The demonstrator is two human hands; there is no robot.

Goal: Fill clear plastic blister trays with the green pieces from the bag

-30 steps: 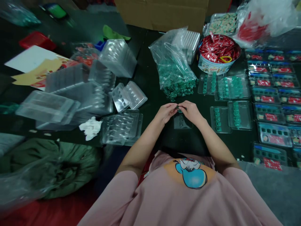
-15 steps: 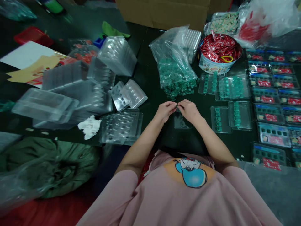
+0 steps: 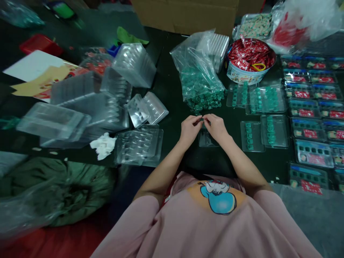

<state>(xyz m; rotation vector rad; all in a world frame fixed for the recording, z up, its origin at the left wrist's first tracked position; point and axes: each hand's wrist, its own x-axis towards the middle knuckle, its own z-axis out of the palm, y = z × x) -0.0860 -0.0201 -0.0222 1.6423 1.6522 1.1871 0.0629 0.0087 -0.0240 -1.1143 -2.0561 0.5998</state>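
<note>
My left hand (image 3: 189,129) and my right hand (image 3: 215,127) meet at the fingertips, both pinched around something too small to make out. Just below them a clear plastic tray (image 3: 207,140) lies on the dark table, partly covered by my right hand. Beyond my hands, a clear bag (image 3: 199,77) spills small green pieces (image 3: 205,102). To the right are clear trays with rows of green pieces (image 3: 249,136).
Stacked clear trays (image 3: 80,104) and a crumpled white tissue (image 3: 103,145) are at the left. A round tin (image 3: 248,76) of red packets stands at the back right. Filled trays (image 3: 309,133) line the right side. A cardboard box (image 3: 185,16) is behind.
My left hand has turned slightly, and its fingers look more bunched. Both hands stay together over the same spot.
</note>
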